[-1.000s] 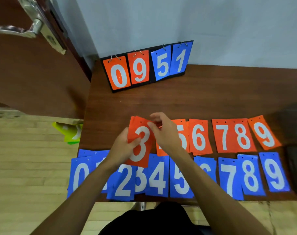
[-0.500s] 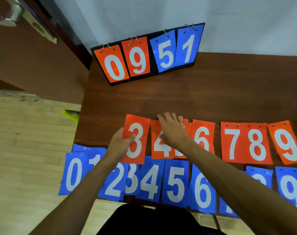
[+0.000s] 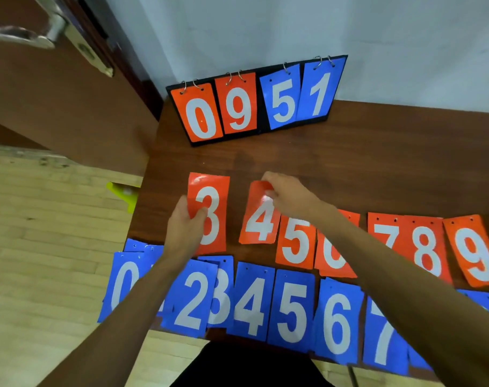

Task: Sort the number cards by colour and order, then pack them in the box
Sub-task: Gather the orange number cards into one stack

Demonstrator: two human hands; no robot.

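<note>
I am in the sorting step, working on the orange line. My left hand (image 3: pixel 183 222) grips the orange 3 (image 3: pixel 210 213) by its left edge, thumb on the face and fingers curled behind. I cannot tell whether more cards lie under it. My right hand (image 3: pixel 290 196) pinches the top of the orange 4 (image 3: pixel 261 222), fingers narrow on its upper corner. That corner bends up off the desk (image 3: pixel 377 163), while the card's lower end lies just beside the orange 5 (image 3: pixel 296 241).

The 3 and 4 sit apart, bare wood between them, and higher than the 5 through 9, which run on to my right with some edges overlapping. The blue row (image 3: pixel 251 303) lies nearest me. Its 0 and its 2 to 7 are readable, and my arms hide the rest. A scoreboard (image 3: pixel 261 99) leans at the back of the desk.

Next, I judge, the 4 wants gathering with the 3 so the order holds. That means lifting it clear without dragging the 5, then laying it against the 3. The card looks thin and glossy, so a corner pinch may slip or crease it. No box is in view, so packing looks some way off.
</note>
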